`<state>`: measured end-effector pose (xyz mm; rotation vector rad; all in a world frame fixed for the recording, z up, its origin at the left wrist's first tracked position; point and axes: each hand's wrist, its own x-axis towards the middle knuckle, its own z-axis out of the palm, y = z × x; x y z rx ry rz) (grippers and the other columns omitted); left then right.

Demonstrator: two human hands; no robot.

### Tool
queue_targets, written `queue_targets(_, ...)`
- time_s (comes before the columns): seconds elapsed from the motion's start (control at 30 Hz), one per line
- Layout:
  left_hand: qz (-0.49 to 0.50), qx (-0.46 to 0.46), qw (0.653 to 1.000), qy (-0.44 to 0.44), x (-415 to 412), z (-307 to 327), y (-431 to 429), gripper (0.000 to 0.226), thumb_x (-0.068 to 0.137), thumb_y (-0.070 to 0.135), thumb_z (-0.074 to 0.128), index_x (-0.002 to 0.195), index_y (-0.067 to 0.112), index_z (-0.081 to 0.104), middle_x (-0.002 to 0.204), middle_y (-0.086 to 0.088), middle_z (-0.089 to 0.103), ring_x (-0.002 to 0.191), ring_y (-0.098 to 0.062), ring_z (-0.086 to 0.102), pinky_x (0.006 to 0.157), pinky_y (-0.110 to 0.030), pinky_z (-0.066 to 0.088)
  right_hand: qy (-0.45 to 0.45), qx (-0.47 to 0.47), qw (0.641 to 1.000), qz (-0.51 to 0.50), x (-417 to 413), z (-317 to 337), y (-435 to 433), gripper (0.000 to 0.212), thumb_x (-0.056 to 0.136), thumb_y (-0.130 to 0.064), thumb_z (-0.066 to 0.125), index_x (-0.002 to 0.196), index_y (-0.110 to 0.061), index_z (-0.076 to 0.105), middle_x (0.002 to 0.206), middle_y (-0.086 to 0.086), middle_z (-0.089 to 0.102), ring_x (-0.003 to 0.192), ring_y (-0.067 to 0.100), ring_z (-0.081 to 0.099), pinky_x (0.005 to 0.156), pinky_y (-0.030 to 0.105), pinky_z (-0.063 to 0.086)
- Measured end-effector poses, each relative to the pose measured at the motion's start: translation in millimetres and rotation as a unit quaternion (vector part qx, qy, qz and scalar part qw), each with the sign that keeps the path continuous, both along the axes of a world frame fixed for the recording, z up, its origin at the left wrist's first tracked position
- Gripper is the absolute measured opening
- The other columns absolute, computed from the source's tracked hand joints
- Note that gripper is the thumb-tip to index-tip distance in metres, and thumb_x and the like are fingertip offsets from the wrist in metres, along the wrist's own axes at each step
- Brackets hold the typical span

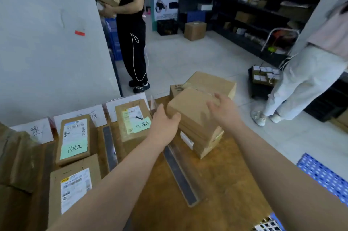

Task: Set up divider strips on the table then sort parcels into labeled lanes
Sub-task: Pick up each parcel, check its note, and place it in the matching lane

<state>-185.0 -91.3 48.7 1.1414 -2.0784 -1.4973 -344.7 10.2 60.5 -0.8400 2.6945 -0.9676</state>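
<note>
Cardboard top parcel [194, 115] rests on the stack [206, 148] right of the divider strip [180, 176], and we brace it with the left hand [163, 127] pressed open against its left side and the right hand [225, 112] spread flat on top, probably to lift it level.

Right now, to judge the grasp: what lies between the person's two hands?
The top parcel of the stack: left hand at its left edge, right hand over its right side, per the head view.
</note>
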Motion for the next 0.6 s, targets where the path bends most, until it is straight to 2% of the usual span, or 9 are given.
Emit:
queue_targets(0.07, -0.006, 0.046, 0.999, 0.002, -14, -5, 20, 0.056, 0.097, 0.036, 0.053, 0.147, 0.021, 0.033, 0.145, -0.002, 0.042, 0.128, -0.02, 0.046, 0.095, -0.031, 0.037, -0.032, 0.013, 0.999, -0.029, -18, -8, 20, 0.05, 0.095, -0.027, 0.05, 0.138, -0.002, 0.044, 0.135, 0.02, 0.052, 0.12, 0.034, 0.052, 0.092, 0.037, 0.042)
queue_targets(0.13, -0.002, 0.082, 0.997, -0.011, -30, -10, 36, 0.065, 0.099, 0.037, 0.052, 0.153, 0.02, 0.023, 0.151, -0.003, 0.038, 0.136, -0.025, 0.041, 0.105, -0.036, 0.037, -0.068, 0.03, 0.997, -0.036, -35, -17, 35, 0.043, 0.095, -0.024, 0.049, 0.129, 0.003, 0.049, 0.132, 0.023, 0.052, 0.116, 0.037, 0.053, 0.09, 0.039, 0.043)
queue_targets(0.2, 0.014, 0.115, 0.993, -0.029, -47, -16, 48, 0.073, 0.1, 0.039, 0.05, 0.157, 0.018, 0.009, 0.157, -0.004, 0.031, 0.141, -0.027, 0.034, 0.111, -0.04, 0.033, -0.109, 0.033, 0.993, -0.024, -51, -27, 43, 0.044, 0.096, -0.027, 0.049, 0.129, 0.003, 0.048, 0.132, 0.022, 0.052, 0.111, 0.036, 0.055, 0.089, 0.042, 0.047)
queue_targets(0.3, 0.055, 0.162, 0.984, -0.045, -70, -27, 61, 0.071, 0.101, 0.04, 0.047, 0.157, 0.02, 0.008, 0.155, -0.004, 0.035, 0.138, -0.028, 0.038, 0.107, -0.04, 0.036, -0.155, 0.037, 0.987, 0.013, -71, -37, 48, 0.055, 0.096, -0.036, 0.049, 0.139, -0.002, 0.042, 0.139, 0.015, 0.048, 0.114, 0.029, 0.052, 0.094, 0.041, 0.046)
queue_targets(0.43, 0.112, 0.21, 0.971, -0.03, -92, -39, 78, 0.076, 0.1, 0.043, 0.046, 0.157, 0.023, -0.001, 0.157, -0.005, 0.031, 0.14, -0.03, 0.035, 0.114, -0.045, 0.029, -0.214, 0.003, 0.974, 0.072, -91, -48, 48, 0.051, 0.095, -0.039, 0.051, 0.136, -0.009, 0.047, 0.135, 0.005, 0.047, 0.105, 0.017, 0.044, 0.085, 0.027, 0.035)
queue_targets(0.53, 0.164, 0.235, 0.958, 0.015, -100, -42, 88, 0.079, 0.098, 0.042, 0.05, 0.157, 0.024, 0.001, 0.154, -0.005, 0.033, 0.136, -0.03, 0.039, 0.113, -0.05, 0.035, -0.286, -0.041, 0.955, 0.061, -98, -50, 49, 0.037, 0.093, -0.045, 0.053, 0.119, -0.019, 0.052, 0.125, 0.003, 0.052, 0.103, 0.018, 0.048, 0.081, 0.028, 0.036)
queue_targets(0.6, 0.196, 0.241, 0.95, 0.04, -98, -42, 96, 0.074, 0.097, 0.043, 0.052, 0.155, 0.024, 0.011, 0.149, -0.005, 0.04, 0.132, -0.028, 0.042, 0.112, -0.051, 0.037, -0.346, -0.072, 0.934, 0.06, -101, -50, 52, 0.03, 0.094, -0.048, 0.051, 0.111, -0.024, 0.051, 0.122, 0.001, 0.053, 0.107, 0.02, 0.05, 0.088, 0.034, 0.04)
